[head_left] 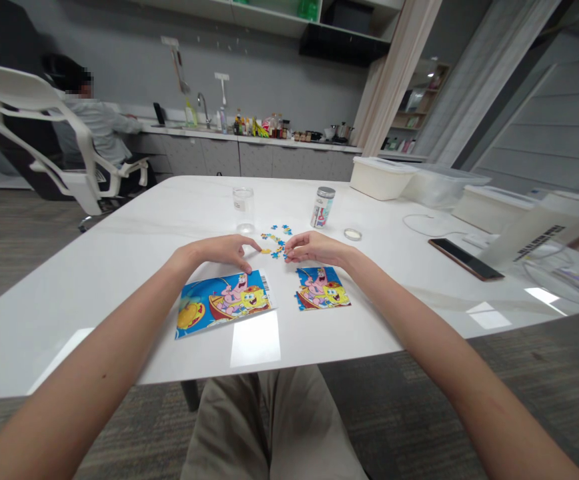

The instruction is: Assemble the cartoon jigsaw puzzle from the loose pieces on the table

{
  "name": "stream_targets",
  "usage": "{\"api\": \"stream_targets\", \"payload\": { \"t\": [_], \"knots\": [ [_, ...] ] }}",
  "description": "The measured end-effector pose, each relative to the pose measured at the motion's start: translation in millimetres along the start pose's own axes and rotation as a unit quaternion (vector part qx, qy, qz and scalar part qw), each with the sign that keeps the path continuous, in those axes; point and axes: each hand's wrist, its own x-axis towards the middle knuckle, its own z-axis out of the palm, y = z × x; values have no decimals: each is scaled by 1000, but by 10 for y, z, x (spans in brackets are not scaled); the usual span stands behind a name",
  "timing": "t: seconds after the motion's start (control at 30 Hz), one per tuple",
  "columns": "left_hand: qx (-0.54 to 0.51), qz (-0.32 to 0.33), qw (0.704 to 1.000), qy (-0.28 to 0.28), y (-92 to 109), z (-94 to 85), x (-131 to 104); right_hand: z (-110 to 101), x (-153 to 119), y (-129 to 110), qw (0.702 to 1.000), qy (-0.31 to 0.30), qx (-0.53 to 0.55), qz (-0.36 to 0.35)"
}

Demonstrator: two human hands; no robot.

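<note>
Tabletop (169, 213) gleams white under puzzle pieces (280, 244), kitchen counter (257, 159) beyond.

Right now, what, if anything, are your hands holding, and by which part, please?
The right hand may pinch a puzzle piece, its gripped part unclear; the left hand holds nothing.

Tap (204, 108) and pot (342, 130) (along a counter (257, 157)) show a kitchen.

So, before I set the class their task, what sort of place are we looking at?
Probably a kitchen or pantry area, perhaps in a workplace: a tap and bottles line the counter along the back wall, and a white office-style chair stands at the left.
</note>
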Motion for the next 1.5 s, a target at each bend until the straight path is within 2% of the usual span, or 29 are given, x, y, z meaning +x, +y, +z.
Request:
{"api": "stream_targets", "payload": {
  "t": [0.17,0.4,0.6,0.97,1.1,1.23,1.3,1.37,1.5],
  "knots": [
    [3,2,1000,-1,10,-2,-7,-16,9,17,1000,-3,-7,-12],
    [-2,-6,1000,-5,-5,1,2,-25,18,18,1000,-3,-7,7],
    [-2,-5,1000,-3,-29,8,15,-12,23,2,999,23,-33,-6],
    [-4,5,1000,0,0,-8,-16,-37,20,30,999,10,-32,-39],
    [-6,37,999,24,98,-59,-89,-10,14,11,997,-1,-39,-64],
    [-69,73,992,75,302,-60,-131,63,16,-22,987,13,-63,-144],
    [-113,90,986,88,409,-17,-116,111,22,-29,981,23,-62,-183],
    [-147,115,980,74,491,50,-79,154,28,-25,977,30,-59,-203],
    [-225,163,957,79,548,176,-12,203,41,4,973,20,-36,-229]
  ]
}}
